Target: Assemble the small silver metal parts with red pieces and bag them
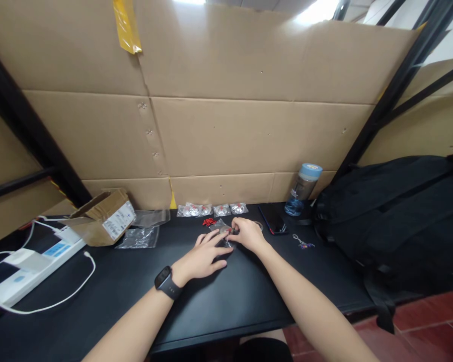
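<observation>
A small clear plastic bag [219, 224] lies on the black table under my hands, with a bit of red showing at its right part. My left hand [201, 257], wearing a black watch at the wrist, rests over the bag with its fingers stretched and apart. From the right, my right hand [248, 235] pinches at the bag's edge; its fingertips partly hide what is there. Just beyond the bag sits a little heap of red pieces [209, 221]. Several filled clear packets [222, 210] stand in a row along the cardboard wall. A round ring-shaped item [259, 225] is partly hidden behind my right hand.
Left: an open cardboard box [98, 218], flat plastic bags [139, 238], a white power strip [33, 271] and a white cable [92, 266]. Right: a phone [274, 219], a charm on a chain [304, 244], a blue-lidded bottle [304, 188] and a large black backpack [396, 221].
</observation>
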The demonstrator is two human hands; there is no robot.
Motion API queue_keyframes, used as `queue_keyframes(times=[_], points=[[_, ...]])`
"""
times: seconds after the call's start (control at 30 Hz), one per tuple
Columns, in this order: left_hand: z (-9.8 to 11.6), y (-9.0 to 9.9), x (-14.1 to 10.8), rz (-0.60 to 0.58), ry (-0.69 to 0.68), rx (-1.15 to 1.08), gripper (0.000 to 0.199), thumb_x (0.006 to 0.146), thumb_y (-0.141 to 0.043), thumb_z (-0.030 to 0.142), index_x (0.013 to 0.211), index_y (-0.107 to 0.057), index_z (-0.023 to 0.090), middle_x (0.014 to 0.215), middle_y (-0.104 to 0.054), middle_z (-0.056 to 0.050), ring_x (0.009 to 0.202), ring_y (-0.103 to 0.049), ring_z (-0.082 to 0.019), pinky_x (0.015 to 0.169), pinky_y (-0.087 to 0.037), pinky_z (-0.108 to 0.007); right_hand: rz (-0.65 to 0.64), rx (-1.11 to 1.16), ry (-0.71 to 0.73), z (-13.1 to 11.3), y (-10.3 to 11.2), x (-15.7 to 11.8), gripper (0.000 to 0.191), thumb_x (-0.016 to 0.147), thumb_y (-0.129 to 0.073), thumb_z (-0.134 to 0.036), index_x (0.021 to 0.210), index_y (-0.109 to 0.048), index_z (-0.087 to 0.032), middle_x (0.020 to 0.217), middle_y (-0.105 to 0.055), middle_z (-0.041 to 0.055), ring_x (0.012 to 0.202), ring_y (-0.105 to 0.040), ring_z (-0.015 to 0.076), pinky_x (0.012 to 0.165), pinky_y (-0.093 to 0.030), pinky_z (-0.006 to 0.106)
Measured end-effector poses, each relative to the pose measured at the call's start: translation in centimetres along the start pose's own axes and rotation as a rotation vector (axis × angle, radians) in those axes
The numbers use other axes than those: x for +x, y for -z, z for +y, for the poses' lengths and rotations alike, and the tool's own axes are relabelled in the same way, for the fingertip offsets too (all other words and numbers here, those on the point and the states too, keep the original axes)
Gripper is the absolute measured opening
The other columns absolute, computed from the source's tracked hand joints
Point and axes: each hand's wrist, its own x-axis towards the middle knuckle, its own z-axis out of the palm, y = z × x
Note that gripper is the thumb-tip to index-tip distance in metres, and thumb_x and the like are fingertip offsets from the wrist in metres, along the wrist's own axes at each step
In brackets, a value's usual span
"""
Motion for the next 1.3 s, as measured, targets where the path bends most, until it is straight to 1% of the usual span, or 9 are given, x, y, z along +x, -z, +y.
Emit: queue_keyframes(times=[0.17,0.27,0.4,0.73,0.93,1.03,1.1,1.2,1.3], points=[[-0.2,0.5,-0.1,-0.012,-0.011,-0.011,0.047,0.093,-0.060,0.038,0.139,-0.054,0.048,0.166,-0.022,0.004,0.150,-0.019,-0.038,0.114,-0.025,-0.063,0.046,-0.073,-0.007,-0.5,-0.4,0.1,0.033,0.075,-0.080,-0.046,0.086,-0.060,-0.023,0.082,-0.066,-0.0015,0.071,-0.059,0.0143,0.060,-0.026,0.025],[-0.3,1.0,-0.3,0.009,0.010,-0.008,0.043,0.093,-0.060,0.034,0.133,-0.059,0.049,0.166,-0.024,0.006,0.151,-0.017,-0.038,0.114,-0.024,-0.065,-0.018,0.005,0.026,-0.3,-0.3,0.1,0.035,0.076,-0.079,-0.051,0.087,-0.061,-0.023,0.080,-0.067,-0.0010,0.070,-0.059,0.0148,0.060,-0.028,0.025],[-0.5,1.4,-0.5,0.041,0.039,-0.015,0.038,0.091,-0.061,0.031,0.125,-0.066,0.049,0.165,-0.024,0.007,0.150,-0.019,-0.039,0.114,-0.023,-0.066,-0.106,0.156,0.122,0.2,0.0,-0.1,0.028,0.079,-0.079,-0.038,0.094,-0.061,-0.024,0.086,-0.067,-0.0029,0.074,-0.060,0.0132,0.064,-0.032,0.022],[-0.6,1.2,-0.5,-0.005,0.010,-0.029,0.044,0.085,-0.067,0.027,0.124,-0.067,0.048,0.167,-0.015,0.007,0.152,-0.014,-0.039,0.116,-0.019,-0.064,0.059,0.072,-0.015,-1.7,-1.0,-0.2,0.023,0.084,-0.071,-0.033,0.101,-0.058,-0.024,0.090,-0.062,0.0001,0.075,-0.056,0.0149,0.062,-0.030,0.024],[-0.8,2.6,-0.3,0.150,0.045,-0.027,0.039,0.078,-0.055,0.009,0.103,-0.071,0.034,0.151,-0.047,0.003,0.143,-0.031,-0.030,0.112,-0.030,-0.052,-0.120,0.408,0.155,0.0,0.6,-0.2,0.022,0.091,-0.063,-0.037,0.106,-0.060,-0.022,0.085,-0.062,-0.0014,0.071,-0.056,0.0123,0.065,-0.040,0.022],[-1.0,2.4,0.1,0.252,0.110,-0.043,0.051,0.074,-0.051,0.004,0.115,-0.062,0.031,0.138,-0.057,-0.002,0.132,-0.045,-0.025,0.105,-0.036,-0.043,-0.095,0.483,0.201,1.1,1.0,-0.1,0.014,0.096,-0.050,-0.021,0.105,-0.061,-0.020,0.089,-0.063,0.0004,0.072,-0.057,0.0117,0.070,-0.045,0.023],[-1.1,1.9,0.4,0.315,0.180,-0.034,0.050,0.078,-0.053,0.007,0.122,-0.057,0.029,0.132,-0.061,-0.005,0.123,-0.051,-0.024,0.099,-0.038,-0.040,-0.089,0.472,0.207,1.3,0.6,-0.1,0.018,0.088,-0.060,-0.015,0.105,-0.062,-0.021,0.097,-0.063,0.0012,0.070,-0.056,0.0105,0.070,-0.046,0.023],[-1.4,1.4,0.8,0.357,0.253,0.003,0.031,0.084,-0.062,0.019,0.114,-0.060,0.027,0.121,-0.066,-0.005,0.112,-0.057,-0.024,0.094,-0.038,-0.038,-0.103,0.453,0.216,0.8,-0.3,-0.1,0.030,0.076,-0.077,-0.018,0.102,-0.065,-0.022,0.102,-0.061,0.0014,0.066,-0.054,0.0091,0.069,-0.047,0.023],[-1.7,1.5,0.9,0.377,0.279,0.011,0.009,0.088,-0.062,0.028,0.095,-0.066,0.026,0.109,-0.071,-0.003,0.107,-0.058,-0.024,0.092,-0.036,-0.037,-0.062,0.433,0.257,0.2,-0.9,0.1,0.009,0.082,-0.073,-0.022,0.089,-0.069,-0.021,0.096,-0.062,0.0012,0.070,-0.056,0.0106,0.073,-0.048,0.024]])
